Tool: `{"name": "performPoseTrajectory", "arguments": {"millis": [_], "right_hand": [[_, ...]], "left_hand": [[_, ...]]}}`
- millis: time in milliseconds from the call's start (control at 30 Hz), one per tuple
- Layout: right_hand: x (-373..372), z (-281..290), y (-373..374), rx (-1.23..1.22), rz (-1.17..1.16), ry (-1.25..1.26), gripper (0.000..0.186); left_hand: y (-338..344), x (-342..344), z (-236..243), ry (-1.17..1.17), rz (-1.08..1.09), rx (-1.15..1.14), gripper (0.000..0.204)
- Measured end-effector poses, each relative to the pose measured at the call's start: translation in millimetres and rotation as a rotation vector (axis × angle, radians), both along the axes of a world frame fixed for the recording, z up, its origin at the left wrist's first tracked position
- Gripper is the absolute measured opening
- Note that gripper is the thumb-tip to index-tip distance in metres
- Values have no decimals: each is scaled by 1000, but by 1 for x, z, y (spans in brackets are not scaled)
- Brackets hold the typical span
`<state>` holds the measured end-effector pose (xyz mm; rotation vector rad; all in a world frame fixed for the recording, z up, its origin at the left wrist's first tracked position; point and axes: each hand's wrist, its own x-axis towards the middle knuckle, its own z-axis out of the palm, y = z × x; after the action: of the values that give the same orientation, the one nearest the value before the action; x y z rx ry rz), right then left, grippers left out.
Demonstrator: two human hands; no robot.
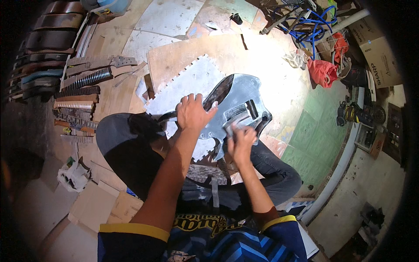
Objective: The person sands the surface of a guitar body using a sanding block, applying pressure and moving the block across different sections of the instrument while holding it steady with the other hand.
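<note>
An electric guitar body (246, 89) lies tilted across my lap, grey and dusty on its face with glossy black along its curved edges. A rectangular cavity (235, 112) is cut into its middle. My left hand (192, 112) grips the body's left side, the thumb on its face and the fingers over the edge. Low on the face, my right hand (242, 140) is closed on a small grey pad that looks like sandpaper (229, 125), pressed against the surface. The fingers partly cover the pad. Beneath the body is a pale foam mat (196, 78) with toothed edges.
Several guitar necks (94, 76) lie on the left. Dark guitar bodies (52, 39) stand in a row beyond them. A blue hose (312, 32), a red bag (323, 72) and cardboard boxes (379, 61) crowd the far right. A white plastic bag (74, 174) sits at left.
</note>
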<state>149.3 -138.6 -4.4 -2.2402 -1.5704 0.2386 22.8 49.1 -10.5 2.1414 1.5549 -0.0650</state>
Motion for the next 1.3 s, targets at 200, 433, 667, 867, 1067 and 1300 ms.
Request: {"name": "performPoseTrajectory", "arguments": {"millis": [200,433,667,867,1067,1300], "right_hand": [[62,-1,25,63,-200,-13,46],[48,-12,4,-14,-7,64,47],[11,10,3,-83,48,7,48],[57,-7,20,64,-183,-21,43],[37,1,7,28,39,9,45],[2,1,-5,-29,19,3,46]], "left_hand": [[-4,2,-3,-26,-1,3,61],[0,0,2,-46,-10,52,60],[-2,-2,-5,-14,13,52,60],[-8,-2,-6,-22,4,38,60],[1,0,-2,6,7,18,60],[-2,1,-4,12,-17,22,62]]}}
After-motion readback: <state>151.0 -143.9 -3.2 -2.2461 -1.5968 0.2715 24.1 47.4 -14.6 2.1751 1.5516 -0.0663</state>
